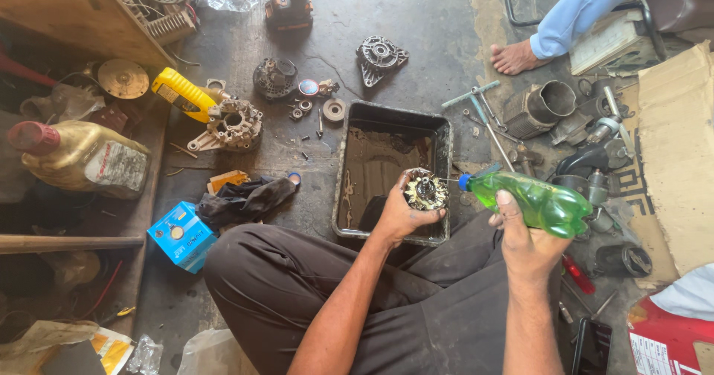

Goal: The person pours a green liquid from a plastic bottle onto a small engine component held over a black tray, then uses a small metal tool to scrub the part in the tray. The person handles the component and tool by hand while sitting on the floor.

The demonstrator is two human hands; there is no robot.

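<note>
A: Start from the black tray [443,146], the biggest thing on the floor; what lies round it?

B: Left of the tray, a stripped alternator housing [235,124] with a yellow tool [178,92] touching it; beyond the tray, a finned end cover [380,55] and a round dark part [274,77]; just off its far left corner, a pulley [334,110] and loose small fittings; right of it, a T-handle wrench [482,107] and a heap of other motor parts; so the taking-apart looks largely done.

A: And over the tray itself?

B: The left hand [398,213] is closed round a small round winding part [425,190], held above the tray's near right corner; the right hand [525,243] is wrapped about a green squeeze bottle [541,204], thumb pressed on its side, just right of the tray; its blue nozzle [465,182] points at the part, nearly touching.

A: Rinsing, then?

B: I judge so; the tray floor is wet and grimy; whether liquid is leaving the nozzle, I cannot tell; the other parts lie unassembled outside the tray, so cleaning and refitting seem mostly ahead.
</note>
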